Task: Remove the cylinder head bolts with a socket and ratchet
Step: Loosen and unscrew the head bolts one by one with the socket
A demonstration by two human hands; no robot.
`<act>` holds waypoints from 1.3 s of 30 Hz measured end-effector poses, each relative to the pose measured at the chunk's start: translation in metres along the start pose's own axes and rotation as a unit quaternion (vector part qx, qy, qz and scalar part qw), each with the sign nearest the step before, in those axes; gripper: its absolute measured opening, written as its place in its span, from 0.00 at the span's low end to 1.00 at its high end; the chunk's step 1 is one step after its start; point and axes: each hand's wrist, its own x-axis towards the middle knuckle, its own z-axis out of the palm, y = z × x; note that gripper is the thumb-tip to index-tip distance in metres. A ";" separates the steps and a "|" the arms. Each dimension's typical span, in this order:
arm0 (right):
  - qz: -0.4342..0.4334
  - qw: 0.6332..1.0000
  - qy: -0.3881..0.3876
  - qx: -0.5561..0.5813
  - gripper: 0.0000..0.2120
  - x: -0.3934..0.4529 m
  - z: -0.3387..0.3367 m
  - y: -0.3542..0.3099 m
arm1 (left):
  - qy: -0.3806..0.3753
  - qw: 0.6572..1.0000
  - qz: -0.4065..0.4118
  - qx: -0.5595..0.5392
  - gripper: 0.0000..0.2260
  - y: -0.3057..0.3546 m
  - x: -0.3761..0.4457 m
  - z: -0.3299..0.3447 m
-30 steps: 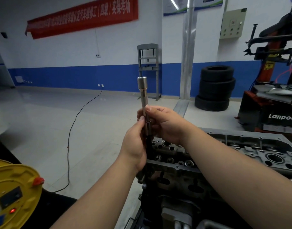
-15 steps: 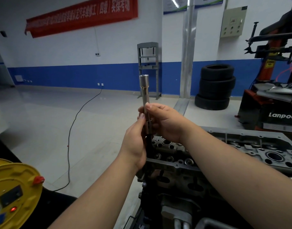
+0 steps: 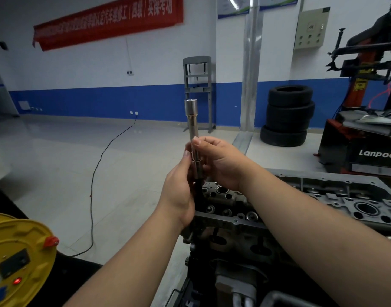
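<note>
While both hands meet in front of the person, the items stand as follows.

Tool: long socket extension (image 3: 192,125) — upright, silver, wider socket end at the top, dark lower shank running down between the hands.
Left hand (image 3: 179,191): fingers curled round the lower, dark part of the tool, thumb lying up along the shaft.
Right hand (image 3: 221,162): fingers and thumb wrapped round the silver shaft just above the left hand; a stepped collar shows between the two grips.
Cylinder head (image 3: 234,209): directly beneath the hands — grey casting with round bores and bolt holes along its top face; the tool's lower tip is hidden, so contact with it cannot be told.
Second casting (image 3: 356,196): flat grey part to the right, behind the right forearm.
Cable reel (image 3: 19,258): yellow, lower left, red lamp lit.
Tyres (image 3: 287,116): stack of black tyres against the blue-banded wall.
Tyre changer (image 3: 367,129): red and black machine, far right.
</note>
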 end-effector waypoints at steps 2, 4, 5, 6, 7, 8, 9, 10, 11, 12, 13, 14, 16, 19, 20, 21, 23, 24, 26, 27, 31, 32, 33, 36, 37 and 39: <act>0.016 1.000 -0.005 -0.008 0.13 -0.001 -0.001 0.000 | -0.007 1.000 -0.007 0.001 0.19 0.000 -0.001 -0.001; 0.025 1.000 -0.008 -0.009 0.15 -0.002 -0.002 -0.001 | -0.007 1.000 -0.004 0.000 0.18 0.001 -0.001 -0.001; 0.024 1.000 -0.013 -0.006 0.15 -0.002 -0.002 -0.002 | -0.002 1.000 -0.001 -0.003 0.16 0.001 -0.002 0.000; 0.019 1.000 -0.018 -0.003 0.15 -0.002 -0.002 -0.002 | 0.004 1.000 0.003 -0.006 0.14 0.002 -0.003 0.001; 0.014 1.000 -0.020 -0.003 0.15 -0.002 -0.001 -0.003 | 0.008 1.000 0.011 -0.005 0.14 0.003 -0.003 0.002; 0.010 1.000 -0.021 -0.005 0.14 -0.002 -0.001 -0.003 | 0.010 1.000 0.021 0.000 0.14 0.002 -0.003 0.002; 0.006 1.000 -0.019 -0.009 0.11 -0.002 -0.001 -0.002 | 0.012 1.000 0.028 0.006 0.15 0.002 -0.003 0.003; 0.003 1.000 -0.016 -0.013 0.09 -0.001 -0.001 -0.002 | 0.013 0.999 0.031 0.011 0.15 0.002 -0.003 0.003; -0.001 1.000 -0.012 -0.016 0.07 -0.001 -0.001 -0.002 | 0.013 0.999 0.030 0.013 0.17 0.002 -0.003 0.003; -0.002 1.000 -0.009 -0.015 0.07 -0.001 0.000 -0.001 | 0.011 1.000 0.025 0.012 0.18 0.002 -0.003 0.003; -0.002 1.000 -0.009 -0.010 0.08 -0.001 0.000 -0.001 | 0.006 1.000 0.018 0.011 0.18 0.002 -0.003 0.002; 0.001 1.000 -0.010 -0.007 0.09 -0.001 0.001 -0.001 | 0.000 1.000 0.010 0.008 0.18 0.003 -0.003 0.002; 0.009 1.000 -0.010 -0.015 0.12 -0.002 0.000 -0.001 | -0.015 1.000 0.001 0.005 0.18 0.001 -0.002 0.001; 0.017 1.000 -0.009 -0.013 0.15 -0.002 -0.002 -0.001 | -0.015 1.000 -0.002 0.003 0.17 0.001 -0.001 0.000; 0.018 1.000 -0.012 -0.012 0.15 -0.001 -0.002 -0.001 | -0.011 1.000 0.000 -0.002 0.16 0.002 -0.001 0.000; 0.016 1.000 -0.015 -0.013 0.16 -0.001 -0.002 -0.001 | -0.005 1.000 0.002 -0.010 0.15 0.003 -0.002 0.001; 0.009 1.000 -0.018 -0.012 0.16 -0.001 0.000 -0.001 | 0.006 1.000 0.015 -0.017 0.14 0.003 -0.003 0.001; 0.004 1.000 -0.017 -0.007 0.14 -0.001 0.000 -0.001 | 0.011 1.000 0.024 -0.015 0.14 0.002 -0.003 0.002; -0.005 1.000 -0.013 0.003 0.11 0.001 0.000 -0.001 | 0.016 0.999 0.033 -0.009 0.14 0.002 -0.003 0.002; -0.008 1.000 -0.012 0.003 0.10 0.001 0.000 0.000 | 0.015 0.999 0.030 -0.005 0.14 0.002 -0.002 0.002; 0.010 1.000 -0.017 -0.015 0.12 0.000 -0.002 -0.001 | 0.002 1.000 0.003 -0.004 0.18 0.003 -0.002 0.001; 0.016 1.000 -0.017 -0.017 0.13 -0.001 -0.002 -0.001 | -0.003 1.000 0.001 -0.001 0.18 0.002 -0.002 0.000; 0.021 0.999 -0.018 -0.016 0.14 -0.001 -0.003 -0.002 | -0.005 1.000 0.001 0.000 0.18 0.002 -0.002 0.001; 0.018 0.999 -0.019 -0.018 0.15 -0.002 -0.002 -0.003 | 0.004 1.000 0.006 0.000 0.15 0.003 -0.003 0.002; 0.011 1.000 -0.019 -0.021 0.16 -0.002 -0.001 -0.003 | 0.007 1.000 0.010 -0.002 0.14 0.003 -0.004 0.002; -0.001 1.000 -0.017 -0.022 0.15 -0.001 0.000 -0.002 | 0.012 1.000 0.022 -0.002 0.11 0.003 -0.004 0.003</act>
